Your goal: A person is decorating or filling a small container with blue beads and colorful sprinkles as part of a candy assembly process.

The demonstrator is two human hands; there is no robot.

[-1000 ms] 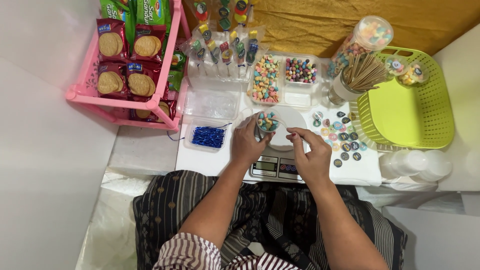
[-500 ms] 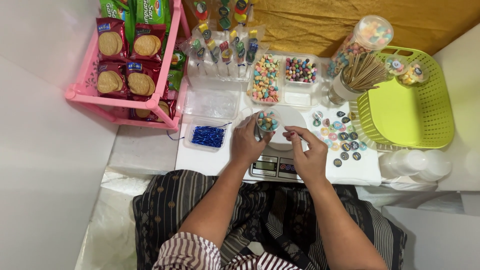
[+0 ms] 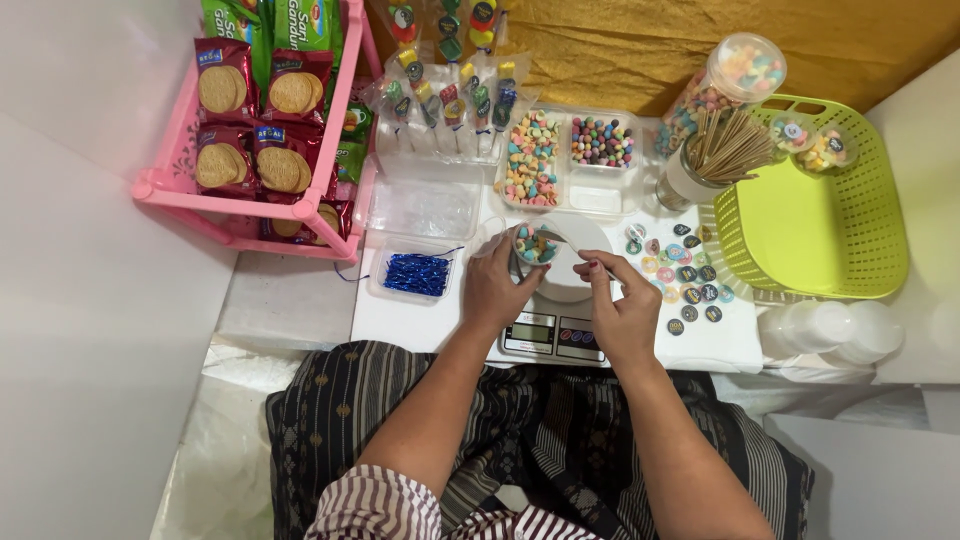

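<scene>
My left hand (image 3: 497, 285) grips a small clear cup of coloured candies (image 3: 534, 246) held just above the white bowl (image 3: 570, 262) that rests on a digital kitchen scale (image 3: 552, 336). My right hand (image 3: 622, 312) hovers over the scale's right side, fingers pinched on a thin utensil whose tip reaches toward the cup; the utensil is mostly hidden. Both forearms come in from the bottom over my lap.
Trays of pastel candies (image 3: 532, 157) and round coloured candies (image 3: 601, 142) sit behind the scale. A tub of blue twist ties (image 3: 416, 273) lies left, round stickers (image 3: 686, 277) right. A green basket (image 3: 812, 212), stick cup (image 3: 705, 165), candy jar (image 3: 735, 75), pink snack rack (image 3: 262, 130) surround.
My right hand has shifted slightly toward the cup. The left hand still holds the cup in the same place.
</scene>
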